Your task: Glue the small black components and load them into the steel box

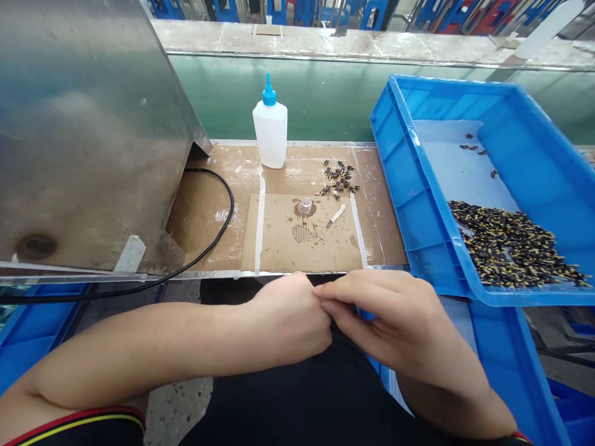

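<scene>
By R hand [404, 316], fingertips were pinched together against curled L hand [295, 322], any held pc. not visible, so light, steady pressure was prob. needed, while blk/yel. pcs. [341, 176] were heaped on cardboard [307, 179] ahead.

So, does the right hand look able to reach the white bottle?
Probably yes, once the right hand leaves the left hand: only low things, like the clear cup, stand before the white bottle.
</scene>
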Motion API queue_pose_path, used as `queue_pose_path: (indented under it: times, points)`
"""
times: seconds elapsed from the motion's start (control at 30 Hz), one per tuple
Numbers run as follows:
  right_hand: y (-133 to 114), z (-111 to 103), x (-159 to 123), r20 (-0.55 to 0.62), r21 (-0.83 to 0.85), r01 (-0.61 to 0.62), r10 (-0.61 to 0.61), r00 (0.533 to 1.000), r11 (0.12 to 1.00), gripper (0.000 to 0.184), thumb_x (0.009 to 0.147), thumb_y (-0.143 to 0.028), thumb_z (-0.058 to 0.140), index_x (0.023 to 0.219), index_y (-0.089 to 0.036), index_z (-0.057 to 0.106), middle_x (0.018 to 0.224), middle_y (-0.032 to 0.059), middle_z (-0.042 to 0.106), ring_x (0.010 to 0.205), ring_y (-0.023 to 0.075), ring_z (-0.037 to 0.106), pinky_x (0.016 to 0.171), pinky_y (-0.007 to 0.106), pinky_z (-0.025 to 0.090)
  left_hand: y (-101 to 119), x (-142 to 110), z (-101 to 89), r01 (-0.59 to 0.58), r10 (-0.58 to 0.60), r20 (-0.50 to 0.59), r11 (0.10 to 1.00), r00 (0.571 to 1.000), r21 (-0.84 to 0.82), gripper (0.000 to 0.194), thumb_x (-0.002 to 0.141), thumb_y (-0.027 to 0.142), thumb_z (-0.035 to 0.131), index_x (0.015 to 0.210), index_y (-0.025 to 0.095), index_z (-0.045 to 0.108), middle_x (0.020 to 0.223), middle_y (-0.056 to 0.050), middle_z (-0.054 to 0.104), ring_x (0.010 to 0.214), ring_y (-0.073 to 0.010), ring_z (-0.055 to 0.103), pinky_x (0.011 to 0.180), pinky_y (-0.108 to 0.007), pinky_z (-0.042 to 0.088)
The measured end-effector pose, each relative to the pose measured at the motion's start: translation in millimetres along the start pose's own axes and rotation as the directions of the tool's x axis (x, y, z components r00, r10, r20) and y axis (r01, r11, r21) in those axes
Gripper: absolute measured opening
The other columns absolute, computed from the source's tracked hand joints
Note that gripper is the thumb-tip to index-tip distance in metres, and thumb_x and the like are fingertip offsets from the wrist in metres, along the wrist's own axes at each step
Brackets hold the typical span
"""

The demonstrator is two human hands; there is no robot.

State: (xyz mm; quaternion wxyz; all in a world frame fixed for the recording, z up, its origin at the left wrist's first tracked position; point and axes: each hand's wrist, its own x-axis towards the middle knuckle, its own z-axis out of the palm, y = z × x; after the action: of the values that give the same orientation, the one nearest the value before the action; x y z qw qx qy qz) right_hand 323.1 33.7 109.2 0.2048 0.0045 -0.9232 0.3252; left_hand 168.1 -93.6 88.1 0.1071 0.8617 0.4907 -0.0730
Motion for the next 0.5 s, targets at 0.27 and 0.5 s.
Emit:
queue_pose_path:
  times: [0.27, 0.5]
  points:
    - [-5, -13, 12, 0.278, -0.228, 0.171, -0.104, 0.955, 0.958, 0.027, 0.112, -0.010, 0.047, 0.101, -0.015, 0.072, 0.084, 0.0040, 0.069, 0.072, 0.0197, 0.061, 0.062, 0.038, 0.044, 5, 8, -7.7, -0.005, 0.015, 0.156, 0.998, 0.988, -0.062, 0.024, 0.078, 0.006, 0.087, 0.066, 0.024, 0.076, 0.077, 0.001, 0.080, 0.080, -0.0229, 0.072, 0.050, -0.038, 0.029]
    - [-6, -7, 19, 0.325, -0.320, 0.284, -0.177, 0.929, 0.904, 0.032, 0.104, -0.005, 0.047, 0.081, -0.017, 0.064, 0.073, 0.0033, 0.059, 0.063, 0.0201, 0.048, 0.055, 0.039, 0.033, 9, 7, 10.5, -0.011, 0.015, 0.070, 0.998, 0.997, -0.056, 0.023, 0.079, 0.002, 0.083, 0.073, 0.023, 0.079, 0.093, -0.003, 0.082, 0.096, -0.0231, 0.073, 0.060, -0.037, 0.042]
